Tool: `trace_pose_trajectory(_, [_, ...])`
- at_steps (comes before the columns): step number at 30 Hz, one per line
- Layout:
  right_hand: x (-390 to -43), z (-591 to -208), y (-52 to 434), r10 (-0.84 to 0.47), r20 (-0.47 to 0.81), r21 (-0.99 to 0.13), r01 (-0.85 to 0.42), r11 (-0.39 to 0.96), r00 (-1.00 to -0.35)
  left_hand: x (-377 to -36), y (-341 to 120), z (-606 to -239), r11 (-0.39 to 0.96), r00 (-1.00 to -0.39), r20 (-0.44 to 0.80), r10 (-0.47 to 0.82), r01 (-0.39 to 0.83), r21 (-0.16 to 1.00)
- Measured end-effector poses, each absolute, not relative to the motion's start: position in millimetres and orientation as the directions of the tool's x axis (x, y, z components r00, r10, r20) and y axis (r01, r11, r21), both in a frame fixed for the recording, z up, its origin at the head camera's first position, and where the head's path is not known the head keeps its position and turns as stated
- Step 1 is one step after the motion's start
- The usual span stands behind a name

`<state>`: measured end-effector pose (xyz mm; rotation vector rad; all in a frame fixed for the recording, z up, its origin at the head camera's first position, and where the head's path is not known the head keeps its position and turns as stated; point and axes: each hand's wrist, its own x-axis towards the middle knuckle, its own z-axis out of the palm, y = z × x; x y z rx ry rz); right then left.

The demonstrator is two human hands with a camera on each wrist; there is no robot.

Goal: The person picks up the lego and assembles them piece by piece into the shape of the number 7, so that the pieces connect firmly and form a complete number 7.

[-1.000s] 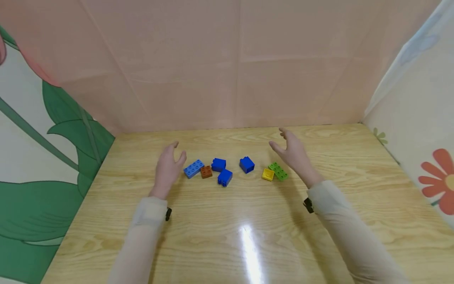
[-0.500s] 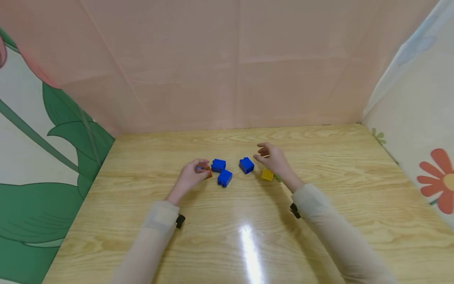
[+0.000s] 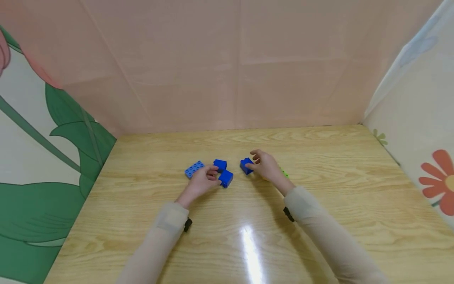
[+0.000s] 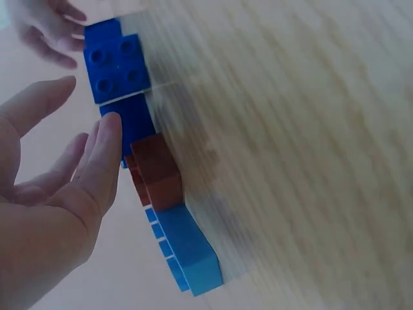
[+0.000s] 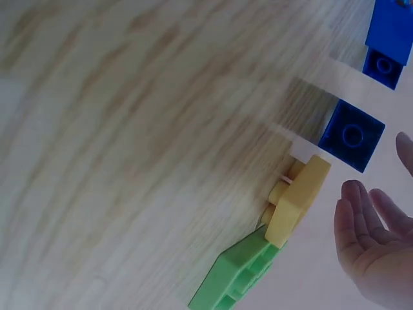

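Observation:
My left hand (image 3: 201,182) has its thumb and fingers apart, fingertips at the near dark blue brick (image 3: 226,178). A second dark blue brick (image 3: 220,165) lies just behind it. In the left wrist view, the left hand (image 4: 55,187) shows nothing in its grasp, its fingertips overlapping the dark blue bricks. A brown brick (image 4: 158,171), hidden by this hand in the head view, touches the light blue brick (image 4: 187,248). My right hand (image 3: 267,166) hovers by the third dark blue brick (image 3: 246,166), its thumb overlapping it. The right wrist view shows this right hand (image 5: 374,242) with loosely bent fingers holding nothing.
Under my right hand lie a yellow brick (image 5: 298,200) and a green brick (image 5: 235,268), mostly covered in the head view. The wooden table (image 3: 227,252) ends at a pink cloth backdrop (image 3: 234,79). Printed panels stand left and right.
My left hand has moved right, past the light blue brick and over the brown one to the dark blue pair. My right hand has come left and nearer to the single dark blue brick.

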<state>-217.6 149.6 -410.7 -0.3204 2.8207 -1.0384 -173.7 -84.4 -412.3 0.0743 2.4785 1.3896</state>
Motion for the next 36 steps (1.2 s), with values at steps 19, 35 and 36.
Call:
trace_pose_trajectory(19, [-217, -412, 144, -0.235, -0.134, -0.587, -0.114, 0.801, -0.963, -174, -72, -426, 0.605, -0.956, -0.215, 0.201, -0.052, 0.795])
trace_pose_trajectory(35, [-219, -410, 156, -0.239, -0.078, -0.726, -0.109, 0.679, -0.968, -175, -68, -425, 0.666, -0.962, -0.193, 0.193, -0.016, 0.745])
trace_pose_trajectory(36, [-219, -410, 157, -0.240, -0.082, -0.746, -0.100, 0.658, -0.967, -175, -68, -425, 0.669, -0.963, -0.189, 0.193, -0.012, 0.743])
